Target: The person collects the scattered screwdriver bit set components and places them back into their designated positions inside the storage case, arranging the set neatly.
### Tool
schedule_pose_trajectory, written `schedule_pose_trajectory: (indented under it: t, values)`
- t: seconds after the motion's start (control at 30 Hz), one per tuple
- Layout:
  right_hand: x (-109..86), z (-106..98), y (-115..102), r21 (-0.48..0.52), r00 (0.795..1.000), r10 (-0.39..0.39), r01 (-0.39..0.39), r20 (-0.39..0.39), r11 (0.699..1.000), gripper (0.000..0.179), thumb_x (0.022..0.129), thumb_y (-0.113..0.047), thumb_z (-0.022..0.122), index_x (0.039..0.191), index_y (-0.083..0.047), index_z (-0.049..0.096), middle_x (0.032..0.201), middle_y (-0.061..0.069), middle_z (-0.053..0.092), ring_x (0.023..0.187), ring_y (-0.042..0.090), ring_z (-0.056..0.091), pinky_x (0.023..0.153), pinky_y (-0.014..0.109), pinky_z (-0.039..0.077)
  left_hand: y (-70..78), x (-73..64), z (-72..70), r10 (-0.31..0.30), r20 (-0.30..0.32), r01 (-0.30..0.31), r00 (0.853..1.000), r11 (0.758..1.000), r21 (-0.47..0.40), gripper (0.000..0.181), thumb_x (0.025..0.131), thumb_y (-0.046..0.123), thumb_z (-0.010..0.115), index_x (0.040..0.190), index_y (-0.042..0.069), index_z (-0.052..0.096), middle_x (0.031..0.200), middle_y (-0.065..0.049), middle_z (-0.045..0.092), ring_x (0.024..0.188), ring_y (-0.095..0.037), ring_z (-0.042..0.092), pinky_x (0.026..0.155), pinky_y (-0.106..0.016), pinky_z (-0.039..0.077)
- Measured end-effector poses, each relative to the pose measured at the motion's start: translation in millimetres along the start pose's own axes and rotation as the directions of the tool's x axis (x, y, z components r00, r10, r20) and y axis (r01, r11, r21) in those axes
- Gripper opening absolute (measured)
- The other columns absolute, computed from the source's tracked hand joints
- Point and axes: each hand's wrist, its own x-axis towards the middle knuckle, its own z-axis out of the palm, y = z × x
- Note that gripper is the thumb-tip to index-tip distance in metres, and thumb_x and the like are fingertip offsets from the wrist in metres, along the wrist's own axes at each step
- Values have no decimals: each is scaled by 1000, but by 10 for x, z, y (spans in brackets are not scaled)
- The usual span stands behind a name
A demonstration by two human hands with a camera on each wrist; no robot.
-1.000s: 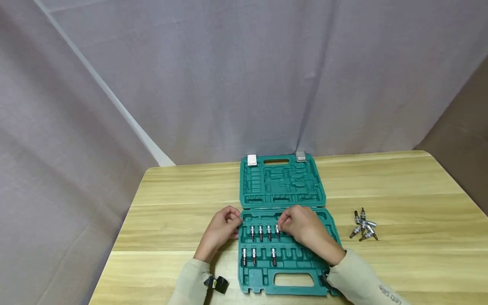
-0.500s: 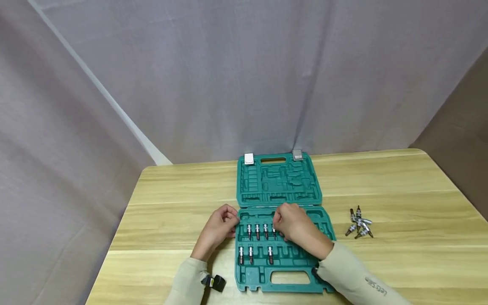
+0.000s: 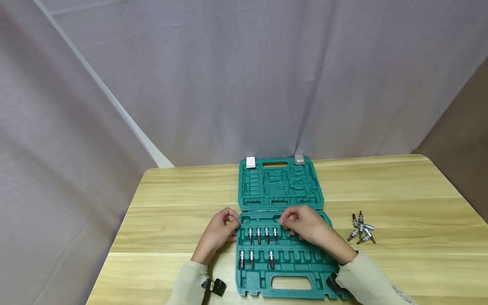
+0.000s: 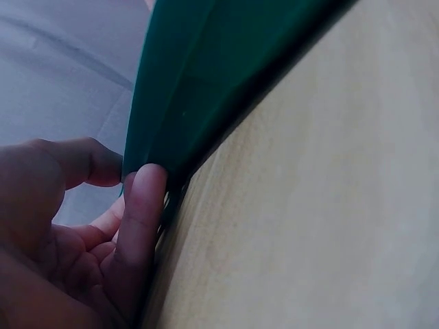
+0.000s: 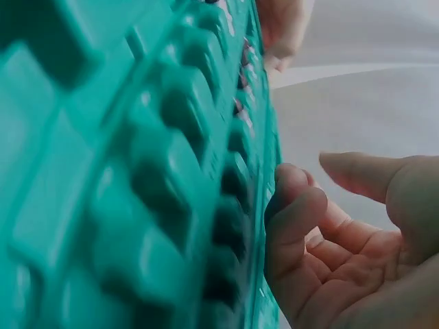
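Note:
A green tool case [image 3: 253, 278] lies spread flat on the table, its lid folded back. My left hand [image 3: 221, 229] pinches the case's left edge; in the left wrist view the thumb [image 4: 103, 164] is at the rim and a finger [image 4: 140, 205] lies against the side wall. Several bit sockets stand in the upper row, the rightmost bit socket [image 3: 275, 234] just left of my right hand [image 3: 306, 223]. That hand hovers over the upper row, its thumb [image 5: 357, 173] apart from loosely bent fingers, with nothing visible between them. Three more bit sockets [image 3: 271, 259] sit in the lower row.
To the right of the case lies a loose pile of bit sockets [image 3: 362, 228] on the wooden table [image 3: 411, 212]. The case lid [image 3: 272, 186] with two metal latches reaches the table's back edge. Grey curtain [image 3: 228, 84] hangs behind.
My right hand has let go of the rightmost bit socket in the upper row and shifted a little to the right. The left hand has stayed at the case's edge.

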Motion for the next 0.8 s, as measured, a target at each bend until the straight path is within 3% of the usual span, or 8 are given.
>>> schedule_pose_trajectory:
  t: [0.13, 0.27, 0.47, 0.8]
  values:
    - [-64, -179, 32, -25, 998, -53, 53, -39, 998, 19, 106, -18, 64, 109, -2, 72, 85, 7, 69, 72, 21, 62, 58, 32, 53, 5, 6, -1, 7, -4, -7, 1000, 1000, -2, 16, 98, 9, 62, 111, 1, 60, 90, -3, 56, 70, -15, 58, 60, -27, 59]
    - [-152, -394, 105, -131, 986, -89, 71, -143, 989, 23, 108, -21, 60, 113, -2, 73, 94, 6, 70, 78, 19, 58, 65, 31, 50, 16, 20, -2, 16, -9, -16, 1000, 1000, -7, 17, 97, 10, 63, 111, 1, 61, 90, -3, 56, 70, -15, 58, 60, -27, 60]
    - [-315, -679, 310, -258, 951, -69, -12, -302, 966, 27, 110, -23, 56, 115, -1, 72, 95, 9, 70, 76, 20, 54, 62, 33, 46, 21, 21, -1, 18, 4, -18, 1000, 1000, -10, 17, 97, 8, 63, 112, 0, 61, 90, -3, 57, 70, -15, 58, 60, -27, 60]
    - [-521, -965, 628, -330, 913, -24, -123, -407, 936, 30, 110, -22, 54, 118, 4, 66, 100, 15, 70, 82, 24, 61, 65, 34, 46, 2, -2, 4, 10, 0, -10, 1000, 1000, -14, 16, 97, 8, 64, 111, 0, 61, 91, -3, 57, 70, -15, 58, 58, -26, 60]
